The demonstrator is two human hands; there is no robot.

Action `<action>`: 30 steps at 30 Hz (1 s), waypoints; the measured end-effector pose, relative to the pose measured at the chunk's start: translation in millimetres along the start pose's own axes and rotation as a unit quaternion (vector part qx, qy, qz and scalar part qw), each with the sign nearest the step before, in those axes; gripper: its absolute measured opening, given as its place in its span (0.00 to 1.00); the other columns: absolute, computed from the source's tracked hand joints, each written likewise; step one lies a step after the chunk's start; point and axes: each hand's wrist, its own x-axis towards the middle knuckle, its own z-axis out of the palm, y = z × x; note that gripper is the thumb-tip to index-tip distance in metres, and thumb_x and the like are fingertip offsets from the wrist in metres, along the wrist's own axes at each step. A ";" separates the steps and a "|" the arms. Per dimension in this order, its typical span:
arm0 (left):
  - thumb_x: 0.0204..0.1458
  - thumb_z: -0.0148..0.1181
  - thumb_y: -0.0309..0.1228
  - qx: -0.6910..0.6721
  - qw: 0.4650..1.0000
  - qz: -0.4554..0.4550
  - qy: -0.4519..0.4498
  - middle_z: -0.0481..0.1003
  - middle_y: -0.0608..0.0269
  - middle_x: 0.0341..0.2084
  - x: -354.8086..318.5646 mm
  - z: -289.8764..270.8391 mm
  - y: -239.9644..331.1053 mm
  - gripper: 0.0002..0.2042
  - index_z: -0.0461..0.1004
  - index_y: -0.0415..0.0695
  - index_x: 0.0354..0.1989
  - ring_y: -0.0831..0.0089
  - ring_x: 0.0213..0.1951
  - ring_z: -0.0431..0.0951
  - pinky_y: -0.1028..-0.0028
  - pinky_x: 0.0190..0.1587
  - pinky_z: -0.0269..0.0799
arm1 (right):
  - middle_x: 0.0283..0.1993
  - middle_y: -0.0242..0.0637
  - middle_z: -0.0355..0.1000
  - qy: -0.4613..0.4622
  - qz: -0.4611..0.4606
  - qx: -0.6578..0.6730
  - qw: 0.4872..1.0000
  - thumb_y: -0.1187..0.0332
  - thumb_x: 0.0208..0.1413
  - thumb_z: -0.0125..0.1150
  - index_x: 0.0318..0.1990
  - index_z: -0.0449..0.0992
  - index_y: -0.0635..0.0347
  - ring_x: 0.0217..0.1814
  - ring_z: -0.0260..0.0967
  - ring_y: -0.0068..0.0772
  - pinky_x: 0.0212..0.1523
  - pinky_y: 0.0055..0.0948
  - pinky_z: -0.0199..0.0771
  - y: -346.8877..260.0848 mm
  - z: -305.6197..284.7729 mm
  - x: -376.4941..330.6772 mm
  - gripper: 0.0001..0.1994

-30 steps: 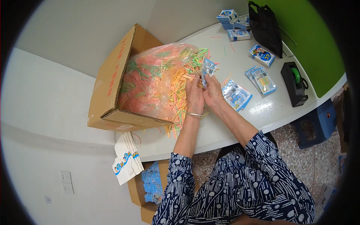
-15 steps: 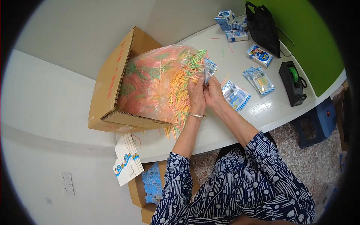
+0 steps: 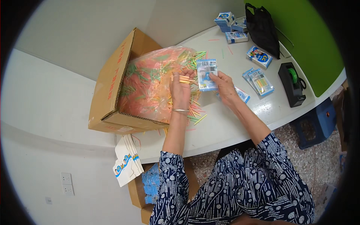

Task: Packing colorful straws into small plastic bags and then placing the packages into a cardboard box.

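Observation:
My left hand (image 3: 180, 93) is palm up at the mouth of the box, its fingers curled round a small bunch of thin yellow and orange sticks (image 3: 184, 79). Between thumb and fingers, my right hand (image 3: 227, 89) holds a flat clear packet (image 3: 207, 75) with blue striped ends, just right of the sticks. A large plastic bag (image 3: 150, 75) of pink, green and yellow sticks bulges from the cardboard box (image 3: 108, 90). Loose sticks (image 3: 195, 112) spill onto the table around my left wrist. Another packet (image 3: 242, 96) lies partly hidden behind my right hand.
Further right are more packets (image 3: 259, 81), a black tape dispenser (image 3: 291, 84) and a small printed box (image 3: 258, 57). Small boxes (image 3: 225, 18) and a black bag (image 3: 262, 30) stand at the back. White folded cartons (image 3: 127, 161) overhang the front edge, above a carton of blue packets (image 3: 152, 183).
My hands have moved apart. The left one has shifted left with the sticks, palm turned up; the right one now holds the packet spread flat, where before it was tilted between both hands.

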 end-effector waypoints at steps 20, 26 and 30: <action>0.63 0.41 0.39 0.242 0.963 -0.018 -0.119 0.74 0.52 0.34 -44.6 62.4 8.4 0.15 0.64 0.36 0.40 0.66 0.40 0.77 0.72 0.44 0.72 | 0.22 0.22 0.68 -0.180 0.127 -0.242 0.945 0.64 0.52 0.62 0.27 0.78 0.60 0.23 0.59 0.10 0.25 0.15 0.56 -53.1 -31.9 -38.2 0.09; 0.63 0.40 0.38 0.295 0.946 -0.022 -0.133 0.74 0.52 0.36 -54.5 61.2 0.8 0.14 0.61 0.38 0.42 0.69 0.43 0.75 0.72 0.45 0.71 | 0.24 0.25 0.72 -0.172 0.138 -0.239 0.946 0.65 0.52 0.62 0.30 0.79 0.63 0.24 0.63 0.11 0.25 0.14 0.60 -44.2 -39.5 -37.7 0.10; 0.63 0.40 0.39 0.314 0.937 0.042 -0.144 0.74 0.50 0.41 -56.3 58.2 -3.4 0.16 0.64 0.35 0.44 0.72 0.42 0.75 0.74 0.44 0.72 | 0.26 0.27 0.73 -0.181 0.133 -0.246 0.943 0.65 0.52 0.61 0.32 0.79 0.64 0.26 0.65 0.12 0.27 0.15 0.63 -46.4 -43.3 -38.0 0.10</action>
